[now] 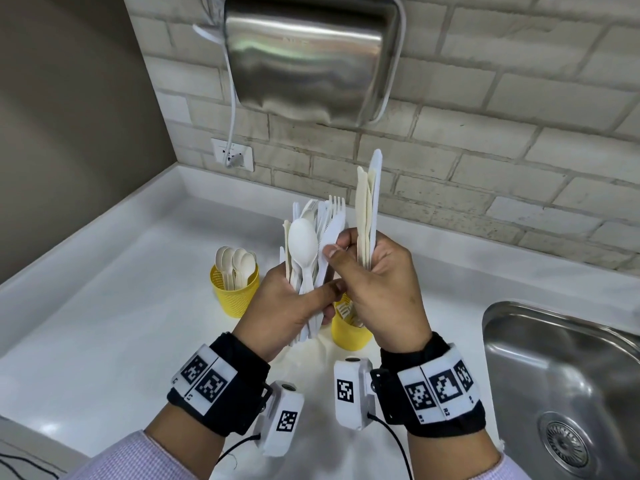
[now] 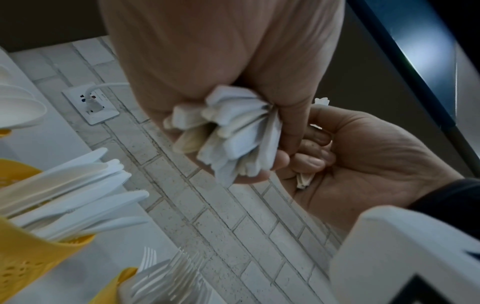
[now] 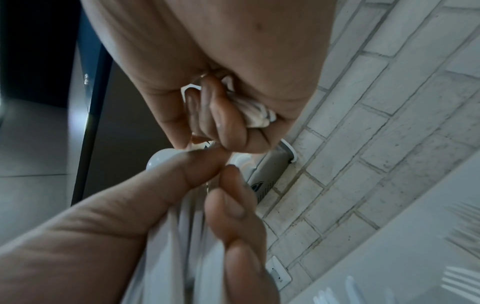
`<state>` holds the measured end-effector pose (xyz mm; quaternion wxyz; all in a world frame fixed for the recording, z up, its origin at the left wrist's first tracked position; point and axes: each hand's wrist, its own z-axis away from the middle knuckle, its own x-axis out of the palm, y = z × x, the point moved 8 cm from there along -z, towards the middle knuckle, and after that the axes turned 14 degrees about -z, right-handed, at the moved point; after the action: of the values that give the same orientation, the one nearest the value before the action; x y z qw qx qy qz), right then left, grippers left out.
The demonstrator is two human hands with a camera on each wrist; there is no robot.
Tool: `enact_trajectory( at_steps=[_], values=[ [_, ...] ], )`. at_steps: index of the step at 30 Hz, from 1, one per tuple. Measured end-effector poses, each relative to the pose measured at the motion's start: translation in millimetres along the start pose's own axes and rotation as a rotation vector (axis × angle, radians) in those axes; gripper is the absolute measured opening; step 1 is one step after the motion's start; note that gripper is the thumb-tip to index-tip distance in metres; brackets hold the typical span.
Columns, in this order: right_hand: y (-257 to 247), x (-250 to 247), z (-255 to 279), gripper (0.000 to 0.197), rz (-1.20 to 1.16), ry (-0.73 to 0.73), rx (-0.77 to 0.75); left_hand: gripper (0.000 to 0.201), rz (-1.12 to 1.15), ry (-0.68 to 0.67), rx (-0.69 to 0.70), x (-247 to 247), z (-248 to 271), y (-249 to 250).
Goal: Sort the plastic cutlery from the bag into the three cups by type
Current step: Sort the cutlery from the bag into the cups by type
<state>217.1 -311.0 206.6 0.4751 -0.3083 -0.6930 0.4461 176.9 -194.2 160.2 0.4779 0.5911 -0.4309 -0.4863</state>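
Three yellow cups are counted across the views; in the head view only two show, one with spoons [image 1: 235,287] to the left and one with forks [image 1: 349,329] largely hidden behind the hands; the third, with knives [image 2: 28,257], is seen from the left wrist, just beside the fork cup. About five spoons [image 1: 235,263] stand bowl-up in the left cup; the knives [image 2: 78,195] in the third number roughly seven or eight (an exact count cannot be made through the overlap). No bag can be made out.

A mixed bundle [image 1: 313,244] of spoons, forks and knives is gripped upright by the left hand [image 1: 291,313], fingers curled round the handles, thumb laid across the front; one large spoon faces the camera, fork tines rise behind it. A separate sheaf [image 1: 369,202] of about four knives is held upright by the right hand [image 1: 381,289], clamped between palm and curled fingers; at the same time a white knife in the bundle is pinched by that hand's thumb and forefinger. Both hands are raised above the white counter [image 1: 104,306], touching each other, wrists low, backs turned to the camera; a steel sink [image 1: 568,375] lies to the right.
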Motion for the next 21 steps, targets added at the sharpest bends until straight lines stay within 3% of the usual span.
enact_trajectory(
  at_steps=[3, 9, 14, 19, 21],
  values=[
    [-3, -2, 0, 0.011, -0.046, 0.023, -0.029, 0.014, 0.014, -0.010, 0.002, -1, 2, 0],
    [-10, -18, -4, 0.017, -0.181, 0.208, -0.104, 0.027, 0.040, -0.009, 0.021, 0, 6, 0],
    [-10, -23, 9, 0.006, -0.292, 0.301, -0.130, 0.042, 0.121, 0.002, 0.031, -1, 7, -1],
    [2, -12, 12, 0.008, -0.387, 0.211, -0.078, 0.037, 0.146, -0.004, 0.074, 3, 6, 3],
    [6, -6, 14, 0.012, -0.346, 0.173, -0.068, 0.025, 0.141, -0.016, 0.105, 5, 7, 10]
  ],
)
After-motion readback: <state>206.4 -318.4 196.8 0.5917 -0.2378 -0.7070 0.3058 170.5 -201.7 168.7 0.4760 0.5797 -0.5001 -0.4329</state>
